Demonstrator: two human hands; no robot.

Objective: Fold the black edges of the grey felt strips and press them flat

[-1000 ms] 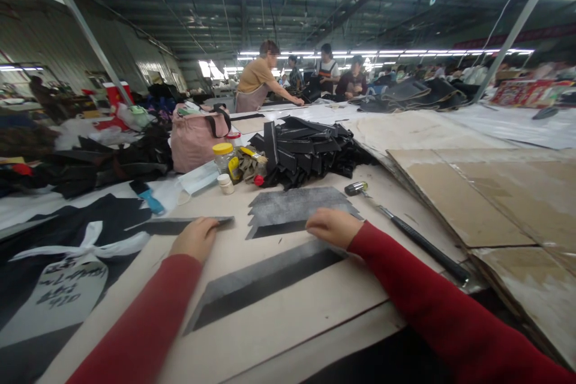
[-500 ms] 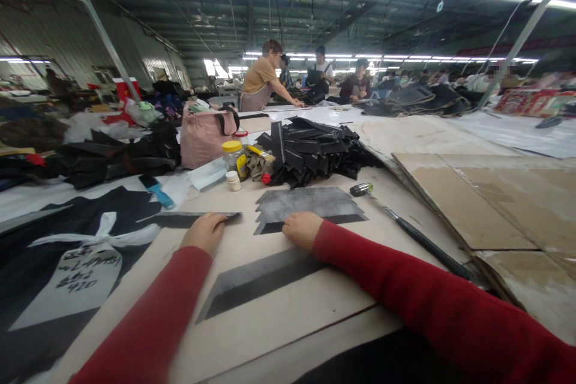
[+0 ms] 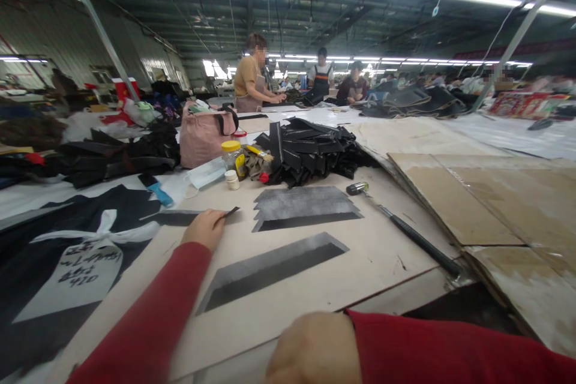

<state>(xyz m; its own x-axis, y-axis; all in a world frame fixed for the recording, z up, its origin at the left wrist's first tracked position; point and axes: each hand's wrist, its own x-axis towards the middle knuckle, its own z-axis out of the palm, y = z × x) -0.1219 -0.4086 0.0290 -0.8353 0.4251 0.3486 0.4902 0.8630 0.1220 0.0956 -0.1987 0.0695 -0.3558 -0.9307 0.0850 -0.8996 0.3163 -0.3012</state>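
Note:
My left hand (image 3: 204,229) is closed on a dark fabric strip (image 3: 173,218), whose tip pokes out past the fingers to the right. My right hand (image 3: 315,348) is low in the view over the front edge of the board; it is blurred, and its fingers cannot be made out. Between the hands a single dark strip with a grey band (image 3: 274,276) lies flat on the pale board (image 3: 387,276). Behind it are several overlapping grey-edged pieces (image 3: 306,204), fanned out.
A black-handled tool (image 3: 418,240) and a short brush-like tool (image 3: 357,188) lie at right beside cardboard sheets (image 3: 486,198). Farther back are a heap of black pieces (image 3: 310,150), a yellow-lidded jar (image 3: 233,159), a white bottle (image 3: 232,180) and a pink bag (image 3: 204,138). Co-workers stand beyond.
My right hand has left the overlapping pieces and come back toward me, uncovering the single strip. My left hand stays nearly in place, with its strip's tip now turned upward.

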